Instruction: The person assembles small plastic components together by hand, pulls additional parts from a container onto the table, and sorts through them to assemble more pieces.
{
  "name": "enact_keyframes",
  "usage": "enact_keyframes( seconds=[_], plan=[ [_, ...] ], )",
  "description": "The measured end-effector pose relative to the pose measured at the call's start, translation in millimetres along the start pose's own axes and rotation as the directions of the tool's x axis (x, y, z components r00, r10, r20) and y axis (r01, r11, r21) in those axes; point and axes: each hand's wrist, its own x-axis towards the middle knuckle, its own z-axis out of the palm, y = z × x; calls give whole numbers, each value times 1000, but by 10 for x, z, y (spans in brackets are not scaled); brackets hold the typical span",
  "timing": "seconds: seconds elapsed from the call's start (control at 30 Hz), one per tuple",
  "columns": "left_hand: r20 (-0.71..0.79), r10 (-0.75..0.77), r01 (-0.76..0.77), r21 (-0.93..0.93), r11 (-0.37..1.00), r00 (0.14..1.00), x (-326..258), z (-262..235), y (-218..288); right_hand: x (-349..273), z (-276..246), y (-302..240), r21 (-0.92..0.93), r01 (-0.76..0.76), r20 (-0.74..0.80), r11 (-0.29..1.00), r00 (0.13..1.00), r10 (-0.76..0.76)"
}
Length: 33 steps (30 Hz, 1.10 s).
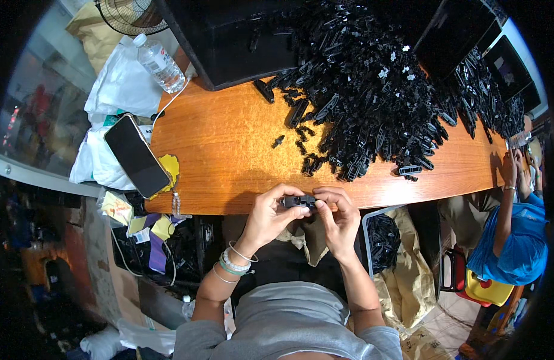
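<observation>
Both my hands meet at the table's near edge around one small black plastic part (pixel 298 202). My left hand (pixel 271 215) pinches its left end between thumb and fingers. At its right end, my right hand (pixel 340 221) closes thumb and fingertips on it; whether a second small piece is between them I cannot tell. Beyond my hands, a large heap of similar black plastic parts (pixel 373 90) covers the wooden table (pixel 211 156). A few loose pieces (pixel 278 141) lie at the heap's left side.
A phone (pixel 137 156) stands tilted at the left edge, near a water bottle (pixel 160 63) and white bags (pixel 118 90). A black tray (pixel 229 42) is at the back. Below right sits a bin of black parts (pixel 383 243). A person in blue (pixel 511 234) works at far right.
</observation>
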Motion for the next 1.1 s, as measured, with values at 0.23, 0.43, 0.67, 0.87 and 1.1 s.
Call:
enact_keyframes(
  seconds=[0.23,0.43,0.67,0.87,1.1],
  plan=[
    [-11,-104,99,-219,971,994,6,72,22,-11,-64,33,-363,254,45,897,966,-255],
    [-14,-92,91,-88,992,996,18,81,17,-86,-115,7,-88,-166,32,982,985,169],
    [184,-203,221,-78,972,962,62,85,67,-170,-369,82,-5,-344,198,939,920,338],
    [-46,146,-107,475,874,988,714,-235,-78,-60,-544,155,-272,-237,321,933,891,320],
    [-164,354,-40,863,504,921,1648,-143,-85,529,-76,301,-732,372,277,571,928,-249]
  ],
)
